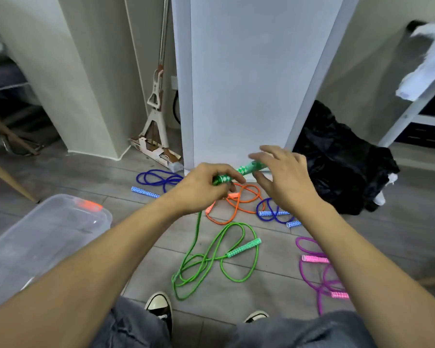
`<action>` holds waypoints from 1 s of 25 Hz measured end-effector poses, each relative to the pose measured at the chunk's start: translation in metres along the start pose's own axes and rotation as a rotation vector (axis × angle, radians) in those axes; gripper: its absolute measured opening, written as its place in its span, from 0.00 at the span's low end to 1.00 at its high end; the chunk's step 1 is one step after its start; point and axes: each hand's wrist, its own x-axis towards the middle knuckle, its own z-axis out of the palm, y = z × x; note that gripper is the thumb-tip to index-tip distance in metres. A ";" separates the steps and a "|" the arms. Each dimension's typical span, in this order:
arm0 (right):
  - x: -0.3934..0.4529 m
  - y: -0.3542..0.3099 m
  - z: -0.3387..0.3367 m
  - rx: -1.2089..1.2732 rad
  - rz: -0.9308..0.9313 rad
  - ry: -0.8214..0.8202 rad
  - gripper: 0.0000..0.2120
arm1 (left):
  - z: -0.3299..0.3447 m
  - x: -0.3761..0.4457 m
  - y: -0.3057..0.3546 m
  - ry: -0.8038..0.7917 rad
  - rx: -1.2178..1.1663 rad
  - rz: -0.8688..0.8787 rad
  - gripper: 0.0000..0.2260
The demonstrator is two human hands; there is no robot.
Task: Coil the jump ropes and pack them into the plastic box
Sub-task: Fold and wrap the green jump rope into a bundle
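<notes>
1. Grey-trousered knees (pixel 133 325) and two black-and-white sneakers (pixel 160 306) are sitting lowest in view, planted on grey wood-look floor planks (pixel 274 292).
2. Up front, the left hand (pixel 202 188) is curling its fingers around one end of a green patterned handle (pixel 245 169), held up off the floor.
3. Over on the other side, the right hand (pixel 284 179) is hovering at the handle's far end, fingers spread wide, gripping nothing.
4. Trailing down from the left hand, the green jump rope (pixel 212 262) is lying in loose loops on the planks.
5. Orange (pixel 239 202), blue (pixel 158 178) and purple (pixel 317 270) ropes are lying scattered beyond and beside it.
6. Off to the left, the clear plastic box (pixel 43 237) is resting on the floor, no rope visible inside.
7. Behind, a white panel (pixel 249 84) is standing upright, a mop (pixel 156 116) leaning to its left, a black bag (pixel 342 162) slumping to its right.
</notes>
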 end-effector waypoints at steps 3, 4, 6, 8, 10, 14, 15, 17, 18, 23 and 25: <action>-0.009 -0.034 0.007 0.294 0.468 -0.105 0.18 | -0.008 0.001 -0.001 0.247 -0.270 -0.153 0.08; -0.012 -0.050 0.012 0.541 0.559 -0.224 0.15 | -0.012 0.001 -0.001 0.308 -0.366 -0.206 0.06; -0.017 -0.083 0.021 0.992 0.562 -0.476 0.12 | -0.020 0.000 0.003 0.366 -0.544 -0.288 0.07; -0.017 -0.104 0.024 1.328 0.536 -0.591 0.11 | -0.027 0.001 0.005 0.381 -0.674 -0.344 0.11; -0.013 -0.103 0.020 1.475 0.565 -0.550 0.11 | -0.034 0.001 -0.002 0.400 -0.640 -0.328 0.14; -0.003 -0.067 0.000 1.416 0.607 -0.371 0.16 | -0.050 -0.002 -0.035 0.500 -0.063 -0.211 0.11; -0.002 -0.058 -0.005 1.337 0.578 -0.344 0.14 | -0.056 -0.003 -0.040 0.561 0.067 -0.211 0.10; -0.001 -0.046 -0.014 1.184 0.492 -0.266 0.12 | -0.065 -0.004 -0.045 0.607 0.240 -0.256 0.10; 0.000 -0.044 -0.016 1.163 0.457 -0.200 0.12 | -0.067 -0.004 -0.047 0.567 0.315 -0.296 0.10; 0.011 -0.060 -0.011 1.088 0.324 0.022 0.11 | -0.044 -0.007 -0.041 0.169 0.462 -0.305 0.11; 0.013 -0.068 -0.008 1.055 0.300 0.036 0.11 | -0.035 -0.009 -0.037 0.047 0.314 -0.255 0.10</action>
